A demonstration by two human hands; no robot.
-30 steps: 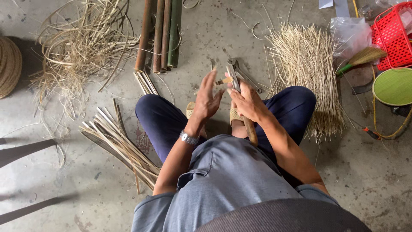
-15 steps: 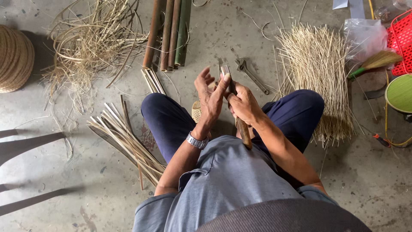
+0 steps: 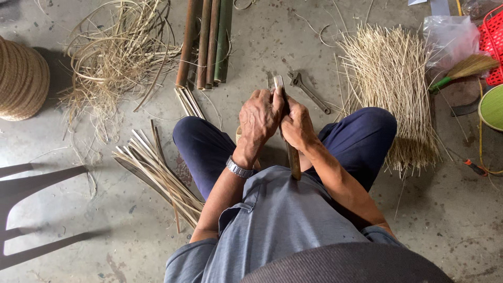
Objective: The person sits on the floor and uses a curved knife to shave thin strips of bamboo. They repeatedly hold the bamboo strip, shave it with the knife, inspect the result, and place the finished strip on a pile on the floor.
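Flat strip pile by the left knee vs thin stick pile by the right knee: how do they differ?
The flat strip pile holds wide, flat, pale-and-brown slats, few and fanned loosely. The thin stick pile holds fine, round, straw-coloured sticks, many, packed roughly parallel. Both lie on the concrete floor beside the seated person's legs.

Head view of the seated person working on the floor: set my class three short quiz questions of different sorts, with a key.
1. True or false: both hands grip the knife and bamboo strip together.
2. Which lies beside the person's right leg? A) thin stick pile B) woven basket C) chair
3. What metal tool lies on the floor just beyond the hands?

Key: 1 true, with left hand and right hand closed around them. 2 A. 3 The wrench.
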